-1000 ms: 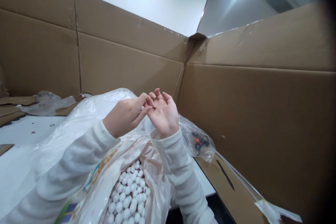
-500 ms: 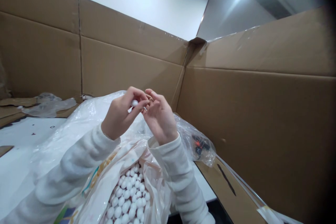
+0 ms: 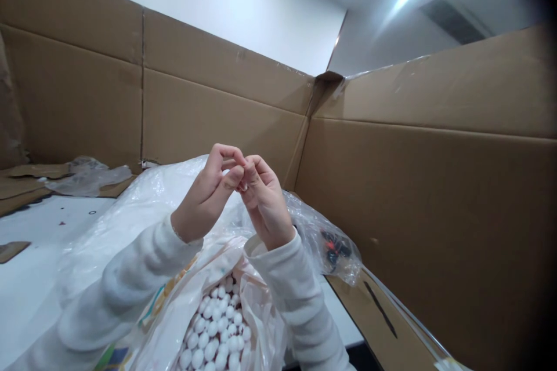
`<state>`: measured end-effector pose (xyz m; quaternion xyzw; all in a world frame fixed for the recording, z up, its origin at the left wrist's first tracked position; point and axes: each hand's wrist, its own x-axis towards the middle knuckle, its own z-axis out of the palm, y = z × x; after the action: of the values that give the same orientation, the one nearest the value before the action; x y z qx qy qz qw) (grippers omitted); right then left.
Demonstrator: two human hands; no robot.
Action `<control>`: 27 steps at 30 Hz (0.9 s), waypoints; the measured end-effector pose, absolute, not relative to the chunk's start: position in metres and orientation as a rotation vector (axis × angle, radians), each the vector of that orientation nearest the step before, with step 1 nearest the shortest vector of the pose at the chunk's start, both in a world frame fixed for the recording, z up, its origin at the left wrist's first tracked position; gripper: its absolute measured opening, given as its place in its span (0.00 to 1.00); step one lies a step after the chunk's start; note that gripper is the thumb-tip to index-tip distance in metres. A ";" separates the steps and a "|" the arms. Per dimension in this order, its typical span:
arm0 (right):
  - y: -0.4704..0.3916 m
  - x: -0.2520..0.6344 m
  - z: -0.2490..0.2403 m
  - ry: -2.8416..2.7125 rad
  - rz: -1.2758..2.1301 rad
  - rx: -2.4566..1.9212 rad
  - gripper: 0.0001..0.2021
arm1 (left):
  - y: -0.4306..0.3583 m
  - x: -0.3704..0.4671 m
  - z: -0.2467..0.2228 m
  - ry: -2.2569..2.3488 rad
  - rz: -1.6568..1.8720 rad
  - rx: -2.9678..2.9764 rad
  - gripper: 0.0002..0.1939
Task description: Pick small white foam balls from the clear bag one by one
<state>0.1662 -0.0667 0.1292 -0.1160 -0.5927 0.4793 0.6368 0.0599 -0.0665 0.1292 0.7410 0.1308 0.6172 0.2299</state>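
Note:
My left hand (image 3: 209,194) is closed around a small white ball (image 3: 225,173), which is mostly hidden behind its thumb. The fingertips of my right hand (image 3: 265,200) are pinched together and meet those of my left hand; whatever is between them is too small to make out. Below both hands lies an open plastic bag (image 3: 174,322) holding several small white balls (image 3: 212,349).
Tall cardboard walls (image 3: 226,93) meet in a corner ahead. A large sheet of white plastic (image 3: 143,203) lies behind the bag. To the right is a clear bag (image 3: 348,261) with black and red items, and crumpled clear plastic (image 3: 89,179) rests at the left.
My right hand's fingers have closed from a more open palm into a pinch against my left fingertips. The white ball is now more covered. The view has shifted slightly.

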 end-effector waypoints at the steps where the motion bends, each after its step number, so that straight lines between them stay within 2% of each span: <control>1: -0.068 0.166 0.130 -1.368 1.078 -0.265 0.09 | -0.068 0.060 0.129 0.362 1.698 2.023 0.09; 17: -0.070 0.162 0.129 -1.452 0.929 -0.255 0.07 | -0.076 0.063 0.131 0.478 1.717 1.970 0.14; 19: -0.071 0.161 0.128 -1.442 0.915 -0.257 0.07 | -0.076 0.064 0.132 0.488 1.722 1.966 0.17; 24: -0.071 0.161 0.129 -1.442 0.941 -0.274 0.10 | -0.075 0.063 0.130 0.522 1.708 2.028 0.35; 27: -0.072 0.163 0.130 -1.449 0.955 -0.287 0.10 | -0.074 0.061 0.129 0.568 1.729 2.063 0.39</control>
<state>0.1633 -0.0722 0.1299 -0.1257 -0.6347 0.4183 0.6374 0.0610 -0.0735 0.1290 0.7358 0.2024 0.6164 0.1941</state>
